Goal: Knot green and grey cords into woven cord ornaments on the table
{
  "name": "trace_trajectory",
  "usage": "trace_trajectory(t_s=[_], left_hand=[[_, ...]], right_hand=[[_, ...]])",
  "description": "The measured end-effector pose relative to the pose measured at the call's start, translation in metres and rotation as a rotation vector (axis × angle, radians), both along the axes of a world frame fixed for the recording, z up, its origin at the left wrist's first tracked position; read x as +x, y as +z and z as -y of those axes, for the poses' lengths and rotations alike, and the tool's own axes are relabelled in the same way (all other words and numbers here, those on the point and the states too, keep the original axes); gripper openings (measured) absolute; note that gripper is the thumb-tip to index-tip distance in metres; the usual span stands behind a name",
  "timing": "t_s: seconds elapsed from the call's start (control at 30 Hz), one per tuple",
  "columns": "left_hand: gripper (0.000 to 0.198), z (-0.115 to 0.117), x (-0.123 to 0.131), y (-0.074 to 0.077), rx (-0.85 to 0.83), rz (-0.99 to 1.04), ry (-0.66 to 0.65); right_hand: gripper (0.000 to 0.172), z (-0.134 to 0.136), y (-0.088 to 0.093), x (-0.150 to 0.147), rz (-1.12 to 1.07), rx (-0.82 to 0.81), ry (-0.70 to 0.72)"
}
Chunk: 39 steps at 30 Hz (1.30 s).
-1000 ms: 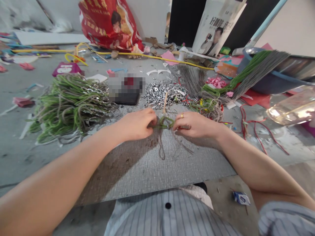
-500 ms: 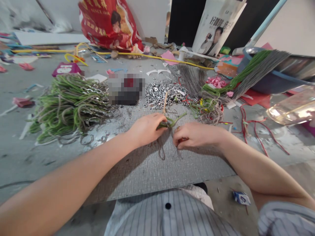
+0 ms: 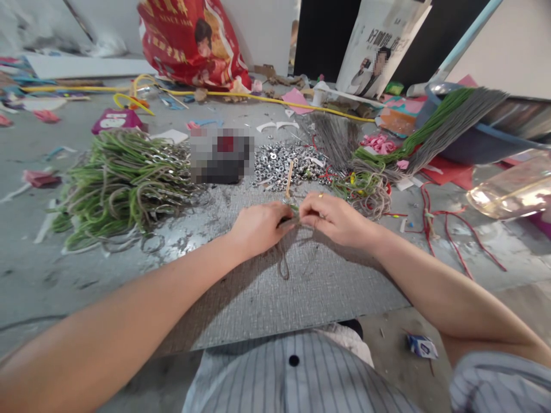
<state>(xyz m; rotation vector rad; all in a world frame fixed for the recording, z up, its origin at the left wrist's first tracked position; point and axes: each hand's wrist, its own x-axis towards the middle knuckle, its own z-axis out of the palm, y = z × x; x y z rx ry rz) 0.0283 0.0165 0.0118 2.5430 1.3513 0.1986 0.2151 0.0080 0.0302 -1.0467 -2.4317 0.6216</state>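
Note:
My left hand (image 3: 258,226) and my right hand (image 3: 331,217) meet over a grey textured board (image 3: 267,292), fingers pinched together on a small knotted piece of green and grey cord (image 3: 293,217). A grey loop of that cord (image 3: 283,265) trails down onto the board. The right hand wears a gold ring. Just beyond the hands lies a heap of metal nuts (image 3: 284,163) with a thin wooden stick (image 3: 290,171) across it.
A big pile of finished green and grey cords (image 3: 120,183) lies at the left. Loose cords (image 3: 365,189) and bundles of green and grey strands (image 3: 447,120) sit at the right, resting on a blue basin (image 3: 482,143). A red bag (image 3: 189,40) stands behind.
My right hand, which had pulled down and away from the left, has come back up against it. The green cord ends that stuck out are now hidden between the fingers.

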Motion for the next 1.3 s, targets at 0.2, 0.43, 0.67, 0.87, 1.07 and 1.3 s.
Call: trace_trajectory(t_s=[0.2,0.43,0.67,0.87,1.07,1.3], left_hand=[[0.023,-0.001,0.000,0.002,-0.011,-0.028,-0.022],[0.027,-0.001,-0.003,-0.002,0.002,0.029,-0.047],[0.028,0.001,-0.001,0.001,-0.003,-0.004,-0.023],[0.025,0.001,0.000,0.000,-0.015,0.007,0.005],[0.025,0.001,-0.001,0.001,-0.014,-0.004,0.001],[0.024,0.001,-0.002,0.000,-0.003,0.000,-0.019]], right_hand=[[0.011,-0.008,-0.014,-0.001,-0.232,0.006,-0.118],[0.010,-0.005,-0.022,-0.006,-0.276,-0.138,-0.158],[0.011,-0.006,-0.021,-0.008,-0.412,-0.207,-0.183],[0.019,-0.008,-0.016,0.001,-0.360,-0.073,-0.357],[0.012,-0.009,-0.017,0.000,-0.212,0.082,-0.391],[0.012,-0.014,-0.034,-0.011,0.035,0.175,-0.285]])
